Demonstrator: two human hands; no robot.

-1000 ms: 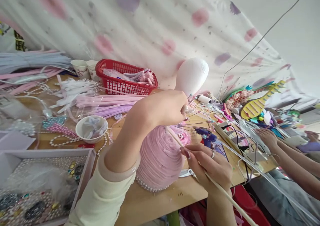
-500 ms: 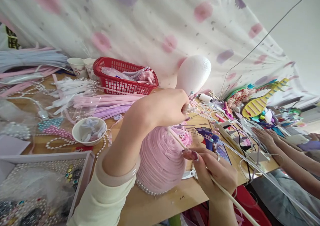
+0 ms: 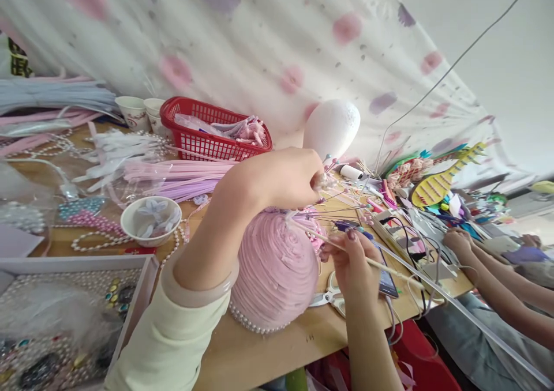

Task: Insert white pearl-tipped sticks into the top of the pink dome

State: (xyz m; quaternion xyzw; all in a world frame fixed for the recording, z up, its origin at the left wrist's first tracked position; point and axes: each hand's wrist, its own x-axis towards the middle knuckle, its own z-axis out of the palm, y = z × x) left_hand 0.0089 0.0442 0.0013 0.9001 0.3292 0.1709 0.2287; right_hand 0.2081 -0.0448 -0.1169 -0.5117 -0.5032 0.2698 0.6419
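A pink fabric-wrapped ball (image 3: 270, 275) with swirled layers and a pearl string (image 3: 255, 326) round its base stands on the table. Over its top reaches my left hand (image 3: 277, 175), closed around a bundle of beaded wire stems (image 3: 335, 212) that fan out to the right; the fingertips are mostly hidden. My right hand (image 3: 357, 264) pinches a thin cream-coloured stick (image 3: 385, 266), whose far end points to the top of the ball. Behind the right hand lies a blue glue gun (image 3: 344, 225), partly covered. White-handled scissors (image 3: 332, 297) rest between the ball and my right wrist.
Left are a pearl-filled box (image 3: 149, 275), a paper cup (image 3: 151, 238) of white flower pieces and pink pipe cleaners (image 3: 186, 172). A red basket (image 3: 208, 146) and white foam egg shape (image 3: 331, 128) stand behind. Right are cables, a phone (image 3: 388, 284) and another person's arms (image 3: 497, 275).
My right hand has shifted up and left, its grip turned, and the stick now lies flatter. More of the scissors shows. My left hand stays over the ball.
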